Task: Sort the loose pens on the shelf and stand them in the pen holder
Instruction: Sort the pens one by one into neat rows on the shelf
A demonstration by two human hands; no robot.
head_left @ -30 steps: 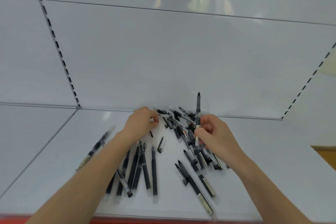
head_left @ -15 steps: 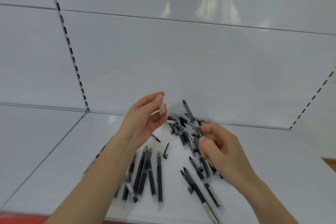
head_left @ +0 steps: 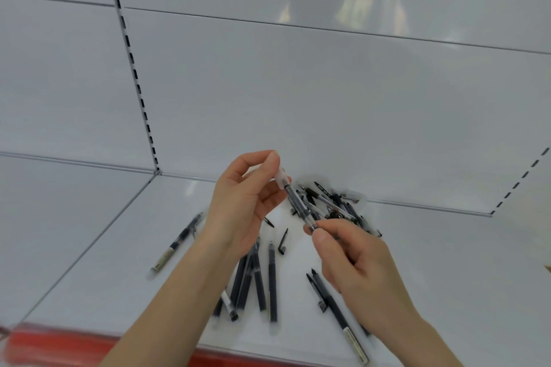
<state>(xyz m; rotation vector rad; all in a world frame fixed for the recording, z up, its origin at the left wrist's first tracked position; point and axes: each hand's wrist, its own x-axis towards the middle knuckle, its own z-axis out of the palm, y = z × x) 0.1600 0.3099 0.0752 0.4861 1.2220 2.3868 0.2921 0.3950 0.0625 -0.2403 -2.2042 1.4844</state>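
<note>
Above the white shelf (head_left: 447, 262) my two hands meet over a black pen (head_left: 299, 207). My right hand (head_left: 354, 265) pinches its lower end. My left hand (head_left: 244, 202) pinches a clear cap (head_left: 281, 178) that sits on the pen's upper tip. Several loose black pens lie in a pile (head_left: 334, 202) at the back of the shelf, behind the hands. Another group of pens (head_left: 256, 277) lies side by side under my left wrist. A single pen (head_left: 177, 243) lies apart at the left. No pen holder is in view.
A loose black cap (head_left: 283, 243) lies between the hands. Two pens (head_left: 337, 310) lie under my right wrist. The shelf has a red front edge (head_left: 59, 345), a white back panel and slotted uprights (head_left: 134, 68) at left and right.
Both hands rose off the pen pile and came together. My left hand brought the clear cap to the tip of the pen held in my right hand.
</note>
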